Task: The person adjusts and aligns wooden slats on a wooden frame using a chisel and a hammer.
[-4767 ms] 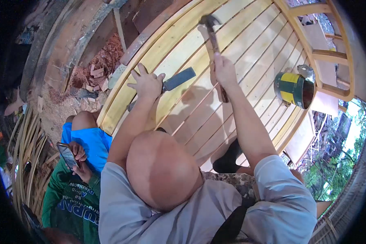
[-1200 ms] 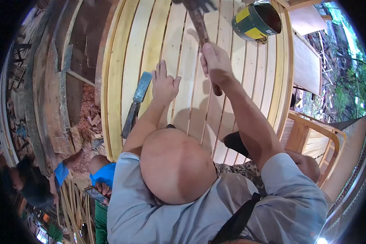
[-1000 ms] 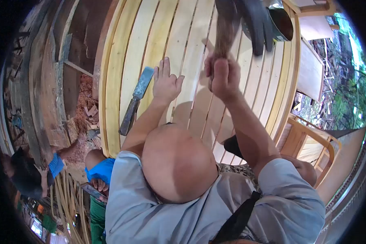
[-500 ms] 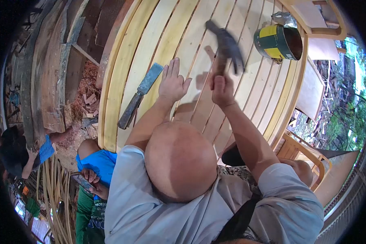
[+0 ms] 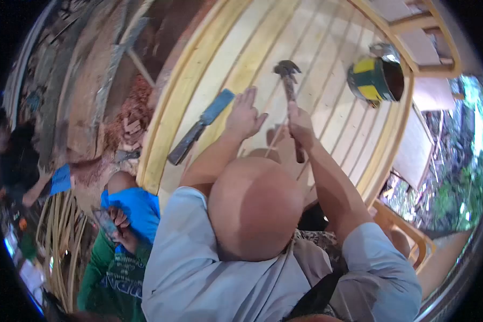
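Observation:
My right hand (image 5: 301, 126) is wrapped around the handle of a claw hammer (image 5: 288, 70). The hammer's head points away from me, over the pale slatted wooden surface (image 5: 311, 32), and the handle's end shows below my fist. Flat on the slats lies my left hand (image 5: 245, 119), fingers stretched forward and thumb out to the side. Just left of it rests a wide chisel (image 5: 218, 106) with a blue-grey blade and a dark handle (image 5: 186, 145). Whether the chisel touches my fingers I cannot tell.
A green and yellow bucket (image 5: 366, 79) lies tipped on its side near the right edge, beside a clear plastic bag (image 5: 383, 52). At left are rough boards (image 5: 80, 107) and wood shavings (image 5: 137, 107). A seated person in green (image 5: 112, 273) holds a phone (image 5: 105, 221).
The hammer, raised and blurred before, is now lower and nearer the slats, with more of its handle showing. My left hand stays flat beside the chisel. The whole view has shifted and tilted slightly.

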`<action>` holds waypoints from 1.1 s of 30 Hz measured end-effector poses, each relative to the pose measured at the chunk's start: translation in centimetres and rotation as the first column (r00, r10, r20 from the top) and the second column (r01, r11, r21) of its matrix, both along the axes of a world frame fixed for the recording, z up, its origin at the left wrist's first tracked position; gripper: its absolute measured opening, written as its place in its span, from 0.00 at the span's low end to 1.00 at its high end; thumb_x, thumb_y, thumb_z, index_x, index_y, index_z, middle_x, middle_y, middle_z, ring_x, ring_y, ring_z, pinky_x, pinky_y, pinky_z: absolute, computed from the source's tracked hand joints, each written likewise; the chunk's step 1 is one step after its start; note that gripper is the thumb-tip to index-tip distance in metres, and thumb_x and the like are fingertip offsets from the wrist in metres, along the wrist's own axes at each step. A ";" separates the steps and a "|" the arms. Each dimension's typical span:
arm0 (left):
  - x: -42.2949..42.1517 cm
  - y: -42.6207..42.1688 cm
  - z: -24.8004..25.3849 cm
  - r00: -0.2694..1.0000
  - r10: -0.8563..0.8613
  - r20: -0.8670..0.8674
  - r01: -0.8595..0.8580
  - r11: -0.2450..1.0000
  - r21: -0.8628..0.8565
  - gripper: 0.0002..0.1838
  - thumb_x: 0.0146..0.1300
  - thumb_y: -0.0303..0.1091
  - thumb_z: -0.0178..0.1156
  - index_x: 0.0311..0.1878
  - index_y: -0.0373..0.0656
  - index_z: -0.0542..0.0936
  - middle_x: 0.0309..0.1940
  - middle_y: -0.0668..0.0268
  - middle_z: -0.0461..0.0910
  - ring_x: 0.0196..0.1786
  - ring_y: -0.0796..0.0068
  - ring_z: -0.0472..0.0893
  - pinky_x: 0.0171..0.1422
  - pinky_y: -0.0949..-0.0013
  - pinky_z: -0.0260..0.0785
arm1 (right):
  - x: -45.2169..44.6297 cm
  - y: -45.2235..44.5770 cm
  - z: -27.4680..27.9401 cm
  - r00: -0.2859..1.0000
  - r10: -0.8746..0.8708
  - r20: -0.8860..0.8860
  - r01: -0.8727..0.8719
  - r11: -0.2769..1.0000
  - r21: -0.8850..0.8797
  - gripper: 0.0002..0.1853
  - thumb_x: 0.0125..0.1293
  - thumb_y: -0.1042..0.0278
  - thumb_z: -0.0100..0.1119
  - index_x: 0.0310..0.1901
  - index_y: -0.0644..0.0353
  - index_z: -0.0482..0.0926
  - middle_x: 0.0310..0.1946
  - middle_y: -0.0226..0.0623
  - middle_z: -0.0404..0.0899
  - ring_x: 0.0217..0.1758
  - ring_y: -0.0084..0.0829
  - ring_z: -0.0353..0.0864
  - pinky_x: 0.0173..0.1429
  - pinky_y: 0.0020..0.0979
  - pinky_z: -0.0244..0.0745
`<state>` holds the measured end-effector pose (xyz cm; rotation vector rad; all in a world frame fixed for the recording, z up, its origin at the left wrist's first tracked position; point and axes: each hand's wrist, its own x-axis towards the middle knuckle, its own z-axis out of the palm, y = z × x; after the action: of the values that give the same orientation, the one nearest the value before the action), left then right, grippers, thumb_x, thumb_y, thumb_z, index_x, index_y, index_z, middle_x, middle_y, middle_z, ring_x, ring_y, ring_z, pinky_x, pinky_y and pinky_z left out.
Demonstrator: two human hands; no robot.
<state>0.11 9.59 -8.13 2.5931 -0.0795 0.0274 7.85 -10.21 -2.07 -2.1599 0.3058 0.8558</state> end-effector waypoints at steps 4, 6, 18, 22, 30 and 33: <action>-0.4 2.9 -0.2 0.995 0.095 -0.001 -0.089 0.936 -0.340 0.25 0.69 0.47 0.58 0.45 0.27 0.85 0.76 0.38 0.60 0.79 0.41 0.59 0.83 0.41 0.48 | -2.7 -1.8 -3.6 0.979 0.007 0.204 -0.050 0.977 0.206 0.30 0.78 0.39 0.47 0.38 0.64 0.80 0.18 0.28 0.69 0.20 0.22 0.69 0.24 0.29 0.65; -1.4 4.7 1.9 0.923 0.377 0.073 -0.359 0.916 -0.181 0.26 0.70 0.47 0.57 0.49 0.26 0.83 0.75 0.35 0.59 0.79 0.37 0.57 0.82 0.36 0.46 | -5.4 -2.1 -2.3 0.989 -0.035 0.142 0.012 0.987 0.161 0.29 0.79 0.40 0.46 0.37 0.62 0.80 0.17 0.26 0.66 0.19 0.21 0.66 0.24 0.29 0.65; 0.4 6.6 2.1 0.670 0.674 -0.313 -0.601 0.739 0.305 0.38 0.78 0.60 0.36 0.60 0.34 0.83 0.82 0.36 0.40 0.83 0.31 0.40 0.83 0.32 0.32 | -3.7 2.1 3.3 0.989 -0.003 0.148 -0.047 0.940 0.338 0.26 0.79 0.42 0.44 0.38 0.60 0.75 0.20 0.27 0.69 0.20 0.19 0.70 0.24 0.24 0.66; 0.8 6.8 2.3 0.635 0.692 -0.344 -0.588 0.721 0.367 0.39 0.79 0.60 0.34 0.61 0.35 0.83 0.82 0.38 0.41 0.83 0.33 0.40 0.83 0.33 0.32 | -1.7 6.0 7.6 0.929 -0.109 0.355 -0.140 0.781 0.608 0.25 0.78 0.44 0.45 0.39 0.61 0.73 0.21 0.28 0.70 0.20 0.19 0.68 0.24 0.24 0.64; 1.0 7.0 2.4 0.625 0.696 -0.353 -0.587 0.717 0.376 0.39 0.78 0.62 0.34 0.59 0.36 0.84 0.82 0.39 0.41 0.83 0.34 0.41 0.83 0.33 0.33 | 1.5 4.4 -0.2 0.963 0.241 0.124 -0.250 0.966 0.068 0.28 0.78 0.46 0.46 0.34 0.68 0.78 0.20 0.40 0.74 0.26 0.32 0.77 0.33 0.39 0.70; 0.9 6.6 2.3 0.624 0.687 -0.372 -0.570 0.726 0.385 0.39 0.78 0.61 0.34 0.59 0.36 0.84 0.82 0.39 0.42 0.83 0.33 0.42 0.83 0.34 0.33 | 1.2 3.5 -0.9 0.944 0.181 0.275 -0.210 0.974 0.081 0.32 0.77 0.41 0.46 0.34 0.70 0.79 0.23 0.49 0.76 0.29 0.43 0.78 0.38 0.45 0.73</action>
<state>1.01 16.18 -5.84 2.6211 1.1002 -0.4152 9.01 -6.73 -2.93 -2.1941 -0.0922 0.6602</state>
